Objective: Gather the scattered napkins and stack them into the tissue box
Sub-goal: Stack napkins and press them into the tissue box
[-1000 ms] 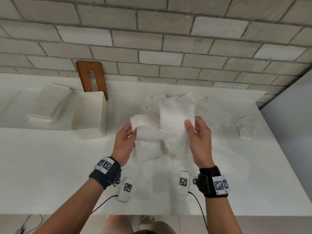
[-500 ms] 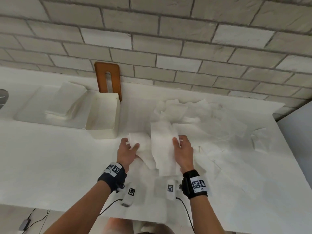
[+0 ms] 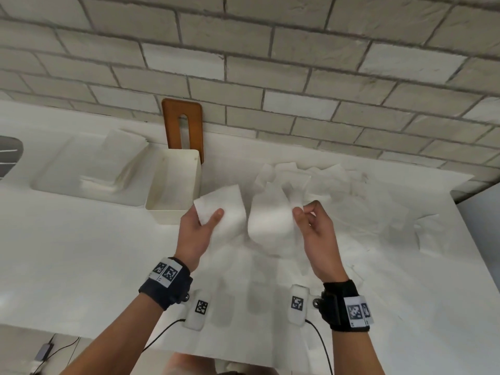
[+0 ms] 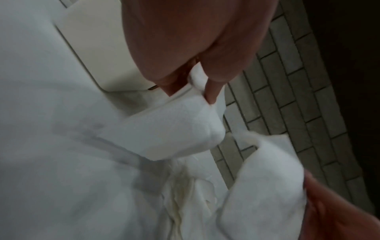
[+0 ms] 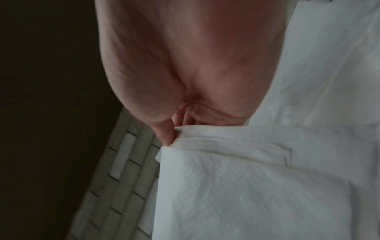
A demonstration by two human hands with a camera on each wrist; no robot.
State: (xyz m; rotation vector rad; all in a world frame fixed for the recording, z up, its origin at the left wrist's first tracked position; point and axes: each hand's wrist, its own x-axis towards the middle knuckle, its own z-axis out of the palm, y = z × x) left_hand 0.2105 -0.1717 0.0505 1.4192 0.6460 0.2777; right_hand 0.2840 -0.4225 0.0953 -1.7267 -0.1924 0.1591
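My left hand (image 3: 201,226) pinches a folded white napkin (image 3: 224,209) by its near corner, lifted above the counter just right of the cream tissue box (image 3: 173,212). The same napkin (image 4: 164,129) shows under my thumb in the left wrist view. My right hand (image 3: 311,220) pinches the edge of a second napkin (image 3: 267,220), which hangs bowed between the hands; it is the napkin (image 5: 257,178) in the right wrist view. More loose napkins (image 3: 324,182) lie heaped behind the hands. The box stands open-topped.
A brown wooden lid (image 3: 184,128) leans on the brick wall behind the box. A white tray (image 3: 54,180) with a napkin stack (image 3: 119,158) lies left of the box. One crumpled napkin (image 3: 430,234) lies far right near the counter's edge.
Both hands have risen from the counter, each lifting a napkin. The two napkins have drawn apart, the left one moving toward the box.
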